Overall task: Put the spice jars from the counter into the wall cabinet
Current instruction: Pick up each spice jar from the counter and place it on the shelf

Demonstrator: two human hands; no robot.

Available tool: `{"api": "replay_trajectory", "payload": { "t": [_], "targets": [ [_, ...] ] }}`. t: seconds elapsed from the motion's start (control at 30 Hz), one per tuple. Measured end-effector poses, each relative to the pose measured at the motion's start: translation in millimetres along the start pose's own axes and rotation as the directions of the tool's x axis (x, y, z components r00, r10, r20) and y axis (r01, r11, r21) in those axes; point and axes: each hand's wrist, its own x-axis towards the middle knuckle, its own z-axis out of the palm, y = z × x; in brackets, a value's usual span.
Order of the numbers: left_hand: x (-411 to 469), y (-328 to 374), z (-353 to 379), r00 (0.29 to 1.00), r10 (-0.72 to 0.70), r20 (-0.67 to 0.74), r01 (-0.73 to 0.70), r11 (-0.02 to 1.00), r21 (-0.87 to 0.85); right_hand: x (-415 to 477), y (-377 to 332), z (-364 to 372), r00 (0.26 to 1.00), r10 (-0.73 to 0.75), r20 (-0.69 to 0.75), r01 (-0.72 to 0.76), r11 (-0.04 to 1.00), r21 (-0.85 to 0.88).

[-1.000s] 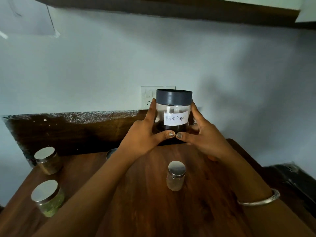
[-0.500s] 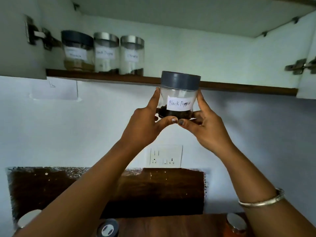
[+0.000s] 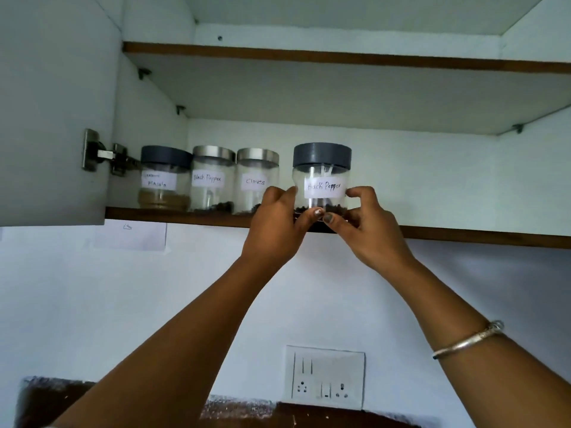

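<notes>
**Black Pepper jar (image 3: pixel 321 177) at the front edge of the shelf (image 3: pixel 463 239), just right of the Cloves jar (image 3: pixel 258 180).**
Pinched low at the base by left hand (image 3: pixel 275 223) and right hand (image 3: pixel 370 230); slide back level before releasing.

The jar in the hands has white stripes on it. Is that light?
Head view: yes, glare streaks on the jar, under its lid; the label is readable, but the far-left jar has a top word too blurry to read.
</notes>
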Motion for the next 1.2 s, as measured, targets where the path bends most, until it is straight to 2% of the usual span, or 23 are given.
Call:
{"api": "replay_trajectory", "payload": {
  "t": [0.2, 0.33, 0.4, 0.47, 0.57, 0.73, 0.9, 1.03, 1.2],
  "targets": [
    [7.4, -7.1, 14.2, 0.994, -0.093, -0.065, 0.088, 0.994, -0.069, 15.0, 4.4, 16.6, 0.999, -0.012, -0.043, 0.002, 0.976, -0.216],
    [4.6, -11.1, 24.0, 0.988, -0.112, -0.107, 0.103, 0.991, -0.090, 15.4, 2.2, 25.7, 0.997, -0.017, -0.070, -0.014, 0.910, -0.415],
    [-0.4, -12.9, 30.7, 0.989, -0.074, -0.129, 0.072, 0.997, -0.019, 11.9, -0.8, 31.6, 0.997, -0.033, -0.066, -0.005, 0.859, -0.511],
    [-5.5, -15.1, 36.7, 0.995, -0.038, -0.094, 0.046, 0.995, 0.092, 8.4, -3.0, 38.4, 0.998, -0.043, -0.054, 0.005, 0.822, -0.569],
    [-7.7, -17.1, 39.7, 0.998, -0.043, -0.040, 0.049, 0.985, 0.164, 7.8, -2.9, 46.1, 0.998, -0.039, -0.045, 0.002, 0.777, -0.630],
    [-7.5, -13.9, 38.3, 0.997, -0.074, 0.011, 0.071, 0.985, 0.158, 8.1, -2.4, 48.1, 1.000, -0.027, -0.006, 0.017, 0.755, -0.656],
    [-7.8, -10.3, 37.0, 0.994, -0.112, 0.005, 0.110, 0.988, 0.106, 8.9, -5.1, 45.3, 0.999, 0.010, 0.036, 0.016, 0.757, -0.654],
    [-9.0, -7.2, 29.1, 0.985, -0.126, 0.117, 0.100, 0.973, 0.207, 5.2, -4.7, 45.7, 0.998, 0.027, 0.062, 0.016, 0.793, -0.609],
    [-29.9, 4.6, 21.8, 0.969, -0.126, 0.212, 0.054, 0.947, 0.318, -22.3, -0.5, 43.3, 0.982, 0.008, 0.187, 0.092, 0.850, -0.519]
  ]
}}
